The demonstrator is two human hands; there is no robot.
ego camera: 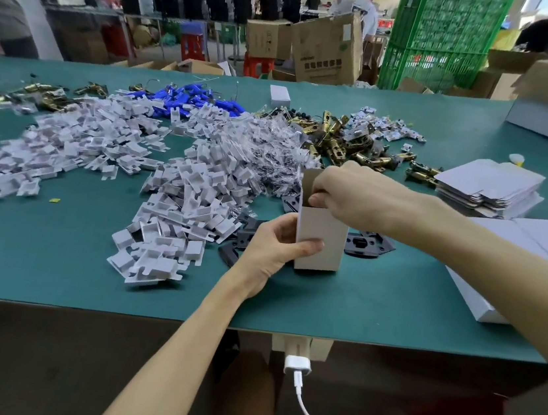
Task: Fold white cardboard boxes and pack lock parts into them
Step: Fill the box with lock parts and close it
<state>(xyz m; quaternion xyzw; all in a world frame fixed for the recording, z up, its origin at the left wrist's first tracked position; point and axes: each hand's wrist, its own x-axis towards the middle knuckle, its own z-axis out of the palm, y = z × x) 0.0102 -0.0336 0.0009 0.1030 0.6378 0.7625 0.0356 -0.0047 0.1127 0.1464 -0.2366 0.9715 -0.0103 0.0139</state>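
One wide green table [51, 266] fills most of the view, and nearly all its far half is covered with loose parts. The biggest heap is of small white plastic pieces [176, 202], spread from the left edge toward the middle. Behind and to the right of it lies a pile of brass latches [352, 144], with a smaller cluster of blue parts [189, 100] farther back and clear bags [274, 138] between the two. On the right side rests a stack of flat white cardboard blanks [489, 185]. Near the front middle of the table a folded white box [321, 244] stands upright on its closed end, its top open and one flap raised at the back. The left hand [275, 245] grasps the box low on its left side, thumb laid across the front face and fingers wrapped behind. The right hand [353, 196] is at the open top with its fingers curled down over the rim; whether they hold a part or only the cardboard cannot be told. Flat black plates [364, 244] lie on the table just behind and beside the box. A white charger plug [297, 365] with its cable hangs below the front edge of the table.
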